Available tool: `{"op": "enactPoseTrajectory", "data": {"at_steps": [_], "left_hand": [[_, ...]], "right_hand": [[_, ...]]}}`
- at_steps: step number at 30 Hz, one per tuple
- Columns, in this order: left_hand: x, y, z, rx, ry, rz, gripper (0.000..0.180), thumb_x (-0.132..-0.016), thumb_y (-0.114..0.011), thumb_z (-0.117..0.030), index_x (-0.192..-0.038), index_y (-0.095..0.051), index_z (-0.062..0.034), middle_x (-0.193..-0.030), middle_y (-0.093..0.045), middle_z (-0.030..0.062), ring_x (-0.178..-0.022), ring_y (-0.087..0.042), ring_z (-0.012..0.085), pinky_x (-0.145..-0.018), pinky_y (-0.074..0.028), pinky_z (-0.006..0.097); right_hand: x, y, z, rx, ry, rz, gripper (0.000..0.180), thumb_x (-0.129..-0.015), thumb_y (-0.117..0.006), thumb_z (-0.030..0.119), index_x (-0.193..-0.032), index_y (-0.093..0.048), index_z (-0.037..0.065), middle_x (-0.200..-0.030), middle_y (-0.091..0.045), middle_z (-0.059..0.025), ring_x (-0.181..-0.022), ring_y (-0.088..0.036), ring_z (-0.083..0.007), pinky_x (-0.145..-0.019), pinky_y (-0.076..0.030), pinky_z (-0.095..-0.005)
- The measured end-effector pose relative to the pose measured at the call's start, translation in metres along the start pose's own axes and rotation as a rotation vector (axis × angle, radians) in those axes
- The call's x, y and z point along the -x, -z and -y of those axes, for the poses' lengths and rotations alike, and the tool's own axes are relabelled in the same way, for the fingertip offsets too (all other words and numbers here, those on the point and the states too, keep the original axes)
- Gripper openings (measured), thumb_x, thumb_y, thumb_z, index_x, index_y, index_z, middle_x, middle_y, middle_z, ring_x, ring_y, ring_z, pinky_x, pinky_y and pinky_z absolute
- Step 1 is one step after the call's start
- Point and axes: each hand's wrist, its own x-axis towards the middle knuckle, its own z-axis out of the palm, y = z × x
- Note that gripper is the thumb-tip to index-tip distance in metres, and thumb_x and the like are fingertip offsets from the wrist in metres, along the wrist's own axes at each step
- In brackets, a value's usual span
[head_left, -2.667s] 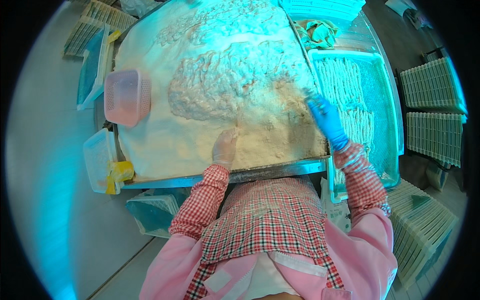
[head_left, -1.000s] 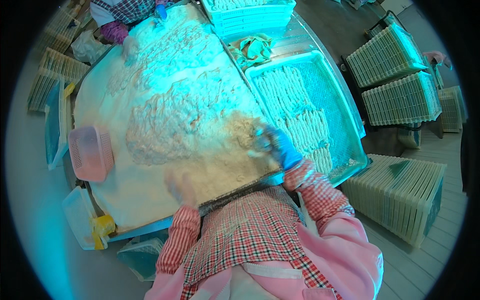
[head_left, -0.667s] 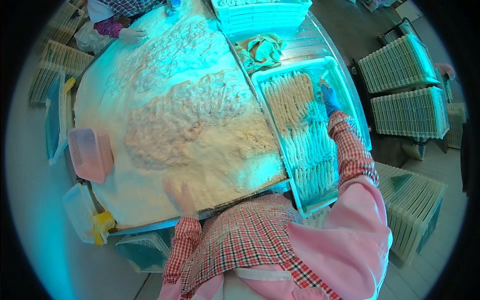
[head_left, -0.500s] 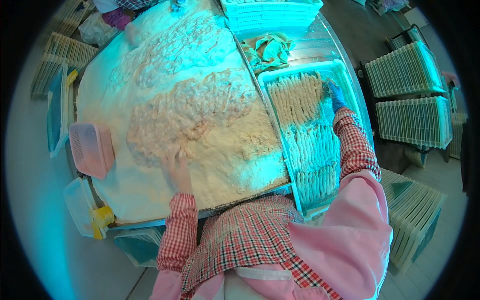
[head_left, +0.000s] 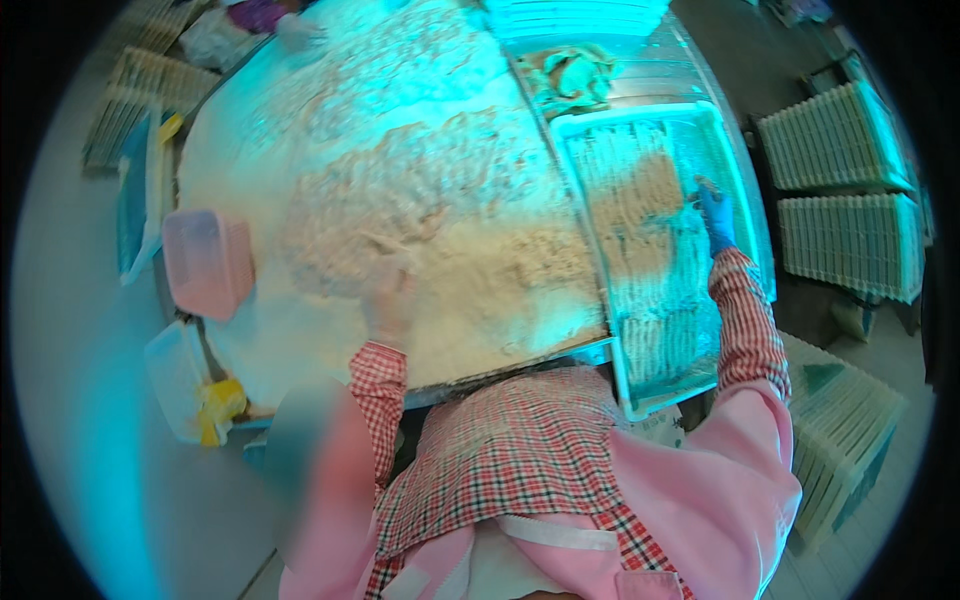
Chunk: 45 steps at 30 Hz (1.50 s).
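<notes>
My bare left hand (head_left: 388,298) is over the floured table, at the near edge of a heap of raw, flour-coated meat pieces (head_left: 400,185). Motion smears its fingers. A pale strip (head_left: 382,242) lies at its fingertips; whether it is gripped is unclear. On the right, my blue-gloved right hand (head_left: 714,215) hovers over a white tray (head_left: 628,375), beside rows of floured strips (head_left: 640,235) laid side by side. Its fingertips look dusted with coating and slightly bent, too blurred to show if anything is between them.
A pink basket (head_left: 208,265) stands on the table's left edge. Stacked white trays (head_left: 580,18) and a crumpled cloth (head_left: 568,78) are beyond my tray. Tray stacks (head_left: 850,240) stand on the right. Another person's hand (head_left: 300,35) is at the far left.
My view has shifted, moving the scene rightward and upward. My right hand has drawn away from the strips' ends toward me. My left hand has lifted slightly from the heap's edge.
</notes>
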Motion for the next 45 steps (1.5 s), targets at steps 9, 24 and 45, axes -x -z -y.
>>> {"op": "enactPoseTrajectory", "data": {"at_steps": [9, 24, 45], "left_hand": [[0.059, 0.055, 0.025, -0.370, 0.582, 0.507, 0.032, -0.079, -0.063, -0.028, -0.108, -0.066, -0.0143, -0.093, -0.067, 0.0104, -0.080, -0.063, 0.0320, -0.068, -0.050, 0.043], [0.079, 0.005, 0.012, 0.008, 0.216, 0.271, 0.042, -0.083, -0.059, -0.022, -0.122, -0.057, -0.0065, -0.115, -0.060, 0.0157, -0.104, -0.058, 0.0319, -0.089, -0.047, 0.039], [0.097, -0.010, -0.044, 0.162, -0.047, 0.272, 0.033, -0.085, -0.060, -0.014, -0.116, -0.061, -0.0024, -0.104, -0.060, 0.0141, -0.094, -0.057, 0.0312, -0.082, -0.046, 0.040]], "right_hand": [[0.206, -0.187, 0.179, -0.185, 0.389, 0.341, 0.033, -0.094, -0.051, 0.012, -0.126, -0.058, 0.008, -0.079, -0.063, -0.0043, -0.072, -0.056, -0.0100, -0.064, -0.047, -0.0265], [0.330, -0.267, 0.192, 0.389, 0.724, 0.587, 0.046, -0.080, -0.058, 0.006, -0.126, -0.056, 0.011, -0.106, -0.058, -0.0152, -0.095, -0.055, -0.0326, -0.076, -0.051, -0.0432], [0.317, -0.284, 0.161, -1.075, -0.657, 0.687, 0.033, -0.095, -0.054, 0.025, -0.120, -0.058, 0.003, -0.102, -0.064, -0.0094, -0.082, -0.062, -0.0185, -0.068, -0.054, -0.0302]]}}
